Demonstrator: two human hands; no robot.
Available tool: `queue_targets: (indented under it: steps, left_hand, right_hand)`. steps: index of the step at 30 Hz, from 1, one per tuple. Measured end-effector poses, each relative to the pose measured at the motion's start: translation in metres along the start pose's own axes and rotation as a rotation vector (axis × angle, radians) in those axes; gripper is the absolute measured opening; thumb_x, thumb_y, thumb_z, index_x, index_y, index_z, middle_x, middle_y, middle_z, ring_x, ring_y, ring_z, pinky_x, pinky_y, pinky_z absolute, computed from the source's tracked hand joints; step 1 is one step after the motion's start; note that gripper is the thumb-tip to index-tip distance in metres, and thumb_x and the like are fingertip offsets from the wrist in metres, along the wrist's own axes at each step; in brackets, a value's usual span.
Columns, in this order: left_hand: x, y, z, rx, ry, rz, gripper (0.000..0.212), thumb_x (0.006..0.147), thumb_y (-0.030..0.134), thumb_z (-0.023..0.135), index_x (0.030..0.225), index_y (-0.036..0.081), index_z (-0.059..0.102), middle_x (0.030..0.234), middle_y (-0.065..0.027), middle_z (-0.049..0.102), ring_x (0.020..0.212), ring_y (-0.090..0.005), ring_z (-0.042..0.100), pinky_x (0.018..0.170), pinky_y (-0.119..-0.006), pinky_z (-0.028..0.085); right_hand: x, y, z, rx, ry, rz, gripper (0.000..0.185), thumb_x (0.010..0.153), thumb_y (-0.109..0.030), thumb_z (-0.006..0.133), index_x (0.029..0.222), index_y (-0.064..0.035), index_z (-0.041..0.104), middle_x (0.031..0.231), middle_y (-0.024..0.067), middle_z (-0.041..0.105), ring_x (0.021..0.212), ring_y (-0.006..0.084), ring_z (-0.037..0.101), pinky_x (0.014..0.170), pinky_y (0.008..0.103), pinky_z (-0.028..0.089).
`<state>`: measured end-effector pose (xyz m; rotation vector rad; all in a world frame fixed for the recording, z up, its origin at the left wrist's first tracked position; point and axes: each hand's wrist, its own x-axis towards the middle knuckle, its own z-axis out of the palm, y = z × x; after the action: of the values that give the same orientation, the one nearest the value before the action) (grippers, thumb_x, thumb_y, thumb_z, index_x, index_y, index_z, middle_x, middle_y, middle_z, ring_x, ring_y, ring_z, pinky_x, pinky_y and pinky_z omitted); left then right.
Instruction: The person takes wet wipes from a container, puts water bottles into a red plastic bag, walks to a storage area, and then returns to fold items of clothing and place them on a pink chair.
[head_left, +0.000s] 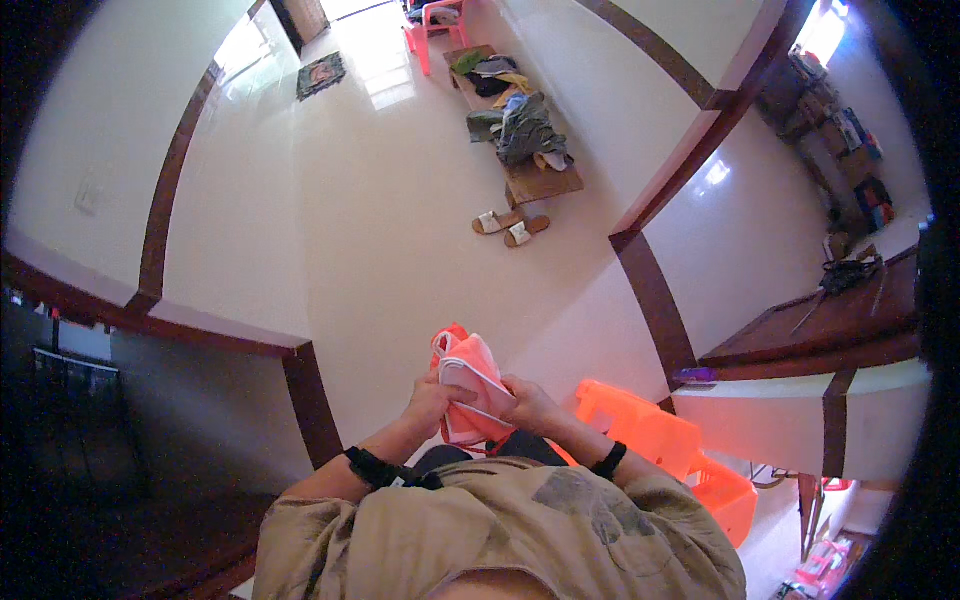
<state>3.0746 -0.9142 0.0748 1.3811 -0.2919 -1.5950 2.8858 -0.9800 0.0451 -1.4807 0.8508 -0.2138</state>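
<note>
Both hands hold a red and white cloth item (474, 382), partly folded, in front of my body at the lower middle of the head view. My left hand (435, 401) grips its left side, with the thumb lying across the pale inner face. My right hand (525, 401) pinches a white-edged corner at the right. Some red fabric bunches at the top, and a thin red strip hangs below near my lap. The fingers under the cloth are hidden.
Several crumpled clothes (529, 131) lie on a low wooden bench (544, 184). Sandals (517, 229) sit at its near end. A pink plastic chair (426, 37) and a mat (321, 76) are farther off. Orange plastic furniture (645, 431) stands close on the right.
</note>
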Motion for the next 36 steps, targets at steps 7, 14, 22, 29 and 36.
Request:
queue_targets:
  steps: [7, 14, 22, 29, 36]
  left_hand:
    - [0.066, 0.06, 0.036, -0.128, -0.154, -0.018, 0.037, 0.074, -0.004, 0.066, 0.109, -0.001, 0.057, 0.1, -0.0112, 0.063, 0.09, -0.023, 0.063, 0.08, -0.036, 0.054]
    - [0.128, 0.123, -0.01, -0.02, -0.185, -0.041, 0.045, 0.071, -0.007, 0.063, 0.115, -0.003, 0.051, 0.104, -0.0149, 0.061, 0.091, -0.0261, 0.063, 0.078, -0.039, 0.055]
    - [0.199, 0.221, -0.077, -0.185, -0.331, -0.109, 0.042, 0.073, -0.007, 0.059, 0.114, -0.002, 0.054, 0.104, -0.015, 0.063, 0.09, -0.0292, 0.064, 0.079, -0.041, 0.055]
    - [0.269, 0.306, -0.101, -0.171, -0.268, -0.059, 0.035, 0.078, 0.001, 0.062, 0.112, -0.006, 0.056, 0.102, -0.0174, 0.064, 0.088, -0.0297, 0.066, 0.083, -0.041, 0.054]
    - [0.36, 0.323, -0.12, -0.094, -0.153, -0.168, 0.031, 0.078, 0.008, 0.065, 0.105, -0.005, 0.059, 0.097, -0.0134, 0.065, 0.081, -0.0248, 0.066, 0.072, -0.036, 0.056]
  right_hand:
    - [0.071, -0.042, -0.055, 0.46, -0.011, 0.079, 0.043, 0.065, 0.002, 0.065, 0.108, 0.0024, 0.059, 0.097, 0.005, 0.063, 0.088, 0.0157, 0.06, 0.081, 0.0296, 0.049]
    - [0.151, -0.079, -0.062, 0.528, 0.09, 0.106, 0.05, 0.06, 0.002, 0.062, 0.11, 0.0035, 0.058, 0.099, 0.004, 0.062, 0.089, 0.0135, 0.058, 0.08, 0.0276, 0.048]
    - [0.261, -0.15, -0.075, 0.069, -0.351, 0.137, 0.045, 0.069, -0.004, 0.058, 0.113, 0.0004, 0.056, 0.099, 0.002, 0.06, 0.09, 0.0119, 0.056, 0.079, 0.0265, 0.046]
    - [0.351, -0.199, -0.093, 0.04, -0.223, 0.094, 0.051, 0.072, -0.008, 0.064, 0.121, 0.0007, 0.052, 0.104, 0.0023, 0.06, 0.093, 0.0124, 0.057, 0.082, 0.028, 0.047]
    - [0.441, -0.212, -0.109, 0.482, -0.184, -0.011, 0.051, 0.071, -0.007, 0.065, 0.12, 0.001, 0.053, 0.105, 0.003, 0.061, 0.092, 0.0136, 0.059, 0.083, 0.0267, 0.047]
